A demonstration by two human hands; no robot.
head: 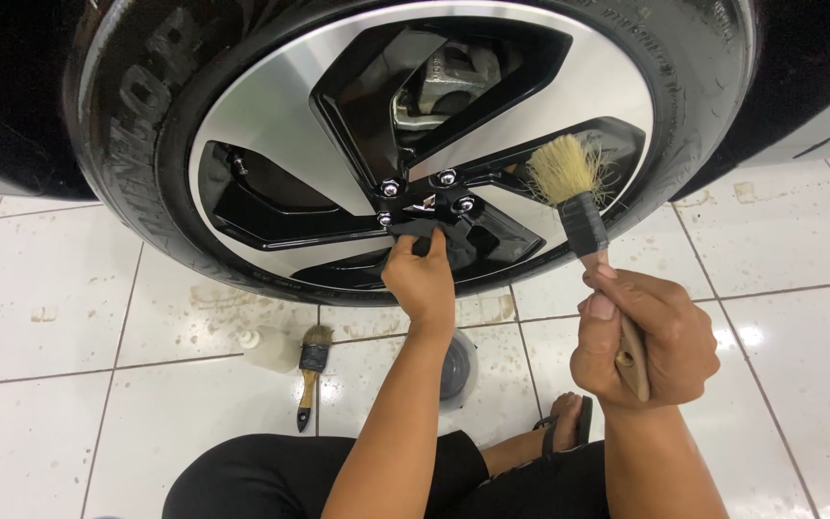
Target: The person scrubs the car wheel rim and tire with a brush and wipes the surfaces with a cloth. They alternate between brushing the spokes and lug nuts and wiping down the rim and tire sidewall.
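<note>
two hands at work low on a silver-and-black alloy car wheel point(271, 106) filling the upper frame: left hand point(422, 279) at centre, fingers pinched on a small black part by the hub. right hand point(641, 346) at lower right, fingers wrapped tight round the wooden handle of a pale-bristled detailing brush point(573, 207), bristles touching a spoke. second small brush point(311, 370) lies on the white tiled floor point(50, 384), lower left of centre.

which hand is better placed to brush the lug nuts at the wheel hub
Probably the right hand: its grip holds the black-ferruled, pale-bristled wooden brush raised beside the hub's chrome lug nuts. The left hand is busy at the black hub centre.
</note>
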